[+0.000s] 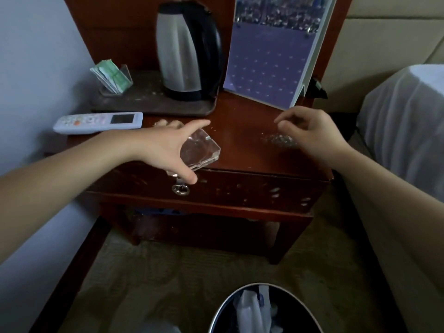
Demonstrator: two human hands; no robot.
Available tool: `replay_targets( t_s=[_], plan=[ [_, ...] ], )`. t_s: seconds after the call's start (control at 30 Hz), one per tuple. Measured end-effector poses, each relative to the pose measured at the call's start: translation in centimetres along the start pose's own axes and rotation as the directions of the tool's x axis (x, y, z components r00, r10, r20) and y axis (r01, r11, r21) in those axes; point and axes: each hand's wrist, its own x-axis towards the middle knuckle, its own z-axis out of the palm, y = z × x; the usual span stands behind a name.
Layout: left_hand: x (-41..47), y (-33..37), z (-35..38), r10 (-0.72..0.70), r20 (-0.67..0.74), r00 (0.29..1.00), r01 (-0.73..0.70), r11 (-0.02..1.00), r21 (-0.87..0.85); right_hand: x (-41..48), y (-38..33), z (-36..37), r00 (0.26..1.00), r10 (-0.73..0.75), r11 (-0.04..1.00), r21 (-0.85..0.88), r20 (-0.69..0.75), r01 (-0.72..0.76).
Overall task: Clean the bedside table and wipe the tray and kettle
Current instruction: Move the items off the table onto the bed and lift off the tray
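Glass ashtray (199, 150) pinched loosely in left hand (165, 150) at table (245, 131) edge, right hand (312, 133) loose and empty; could slip, spilling ash.

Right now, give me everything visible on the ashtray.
The ashtray is clear, thick, square, glass or acrylic by its look, with a notch in its rim. It sits tilted at the table's front edge, partly overhanging the drawer. The left hand spans it, thumb at the near corner, fingers over the far side. Whether it holds anything cannot be told.
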Motion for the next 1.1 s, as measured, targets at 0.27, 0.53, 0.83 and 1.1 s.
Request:
replay_targets(
  t_s=[0.27,0.53,0.83,1.1],
  plan=[
    [2.1,1.1,-2.4,0.070,-0.040,0.997,-0.078,0.958,-0.276,7.8,4.0,-1.8,0.954,0.179,0.980,0.129,-0.242,-0.151],
    [2.5,3.8,-4.4,0.049,-0.025,0.998,-0.054,0.954,-0.296,12.6,4.7,-1.8,0.936,0.243,0.927,0.344,-0.253,-0.148],
    [0.8,8.8,-6.8,0.045,-0.012,0.999,-0.046,0.987,-0.154,8.9,3.0,-7.5,0.955,0.249,0.826,0.550,-0.160,-0.123],
    [-2.6,10.7,-8.8,0.346,0.018,0.938,-0.330,0.908,-0.260,-0.1,-1.5,-11.9,0.959,0.246,0.765,0.636,-0.140,-0.103]
  ],
)
